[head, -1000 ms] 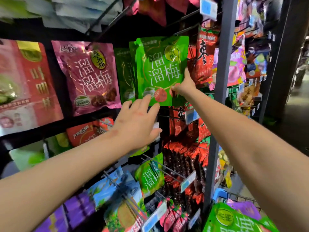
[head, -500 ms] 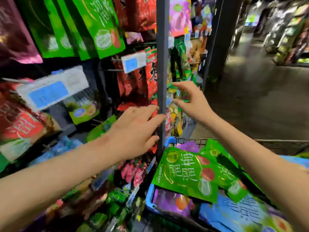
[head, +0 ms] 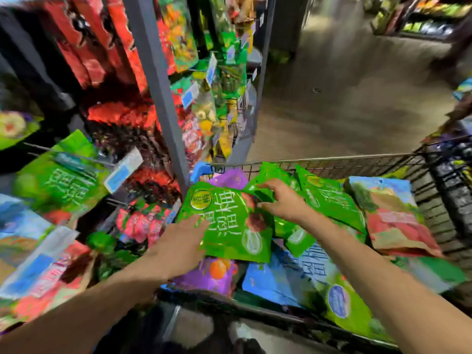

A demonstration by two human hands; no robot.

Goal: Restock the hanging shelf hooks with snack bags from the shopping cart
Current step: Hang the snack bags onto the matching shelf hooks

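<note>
The wire shopping cart [head: 332,159] stands in front of me, piled with snack bags. A green plum-snack bag [head: 229,226] lies on top at the left of the heap. My left hand [head: 181,246] rests with straight fingers on that bag's lower left edge. Over the crumpled green bags just to the right hovers my right hand [head: 283,200], fingers spread and touching them. Another green bag [head: 329,200] lies further right. To the left is the hanging shelf with its hooks [head: 76,157], holding green, red and blue bags, blurred.
A grey upright post [head: 163,98] of the shelf rises just left of the cart's blue corner. Purple [head: 204,277], blue [head: 281,277] and red-brown [head: 393,221] bags fill the cart. Open aisle floor [head: 344,98] lies beyond it, and more shelving stands at the right.
My view swung down from the hooks to the cart. Both hands left the hung green bag and dropped onto the green bags in the cart.
</note>
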